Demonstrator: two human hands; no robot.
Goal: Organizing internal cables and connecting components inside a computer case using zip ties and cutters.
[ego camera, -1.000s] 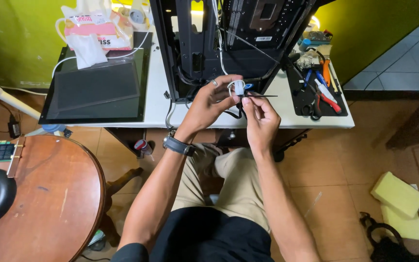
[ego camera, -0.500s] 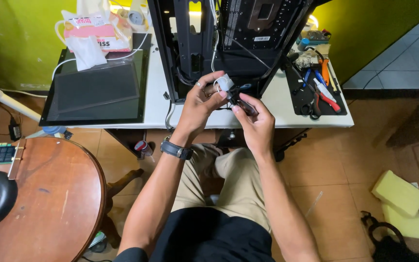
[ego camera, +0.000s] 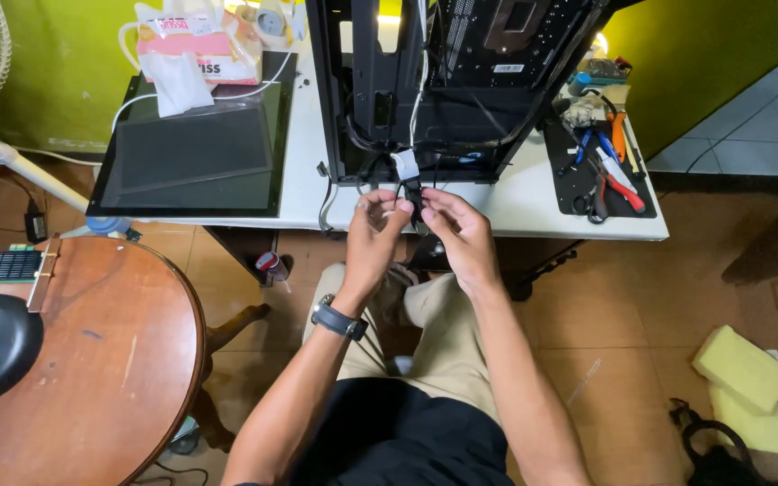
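An open black computer case (ego camera: 461,81) stands on a white table (ego camera: 533,193). A black cable with a white tag (ego camera: 405,166) hangs out of its front. My left hand (ego camera: 373,236), with a dark watch on the wrist, pinches this cable just below the tag. My right hand (ego camera: 457,236) grips the cable's dark connector end (ego camera: 414,202) right beside it. Both hands are held close together at the table's front edge, above my lap.
A dark glass side panel (ego camera: 195,157) lies on the table's left half, with a plastic bag (ego camera: 193,49) behind it. A black mat with pliers and screwdrivers (ego camera: 601,166) lies at the right. A round wooden table (ego camera: 74,360) stands at the left; yellow sponges (ego camera: 745,382) lie on the floor.
Both hands have dropped a little toward the table's front edge with the cable. The white tag now hangs above the fingers instead of between them.
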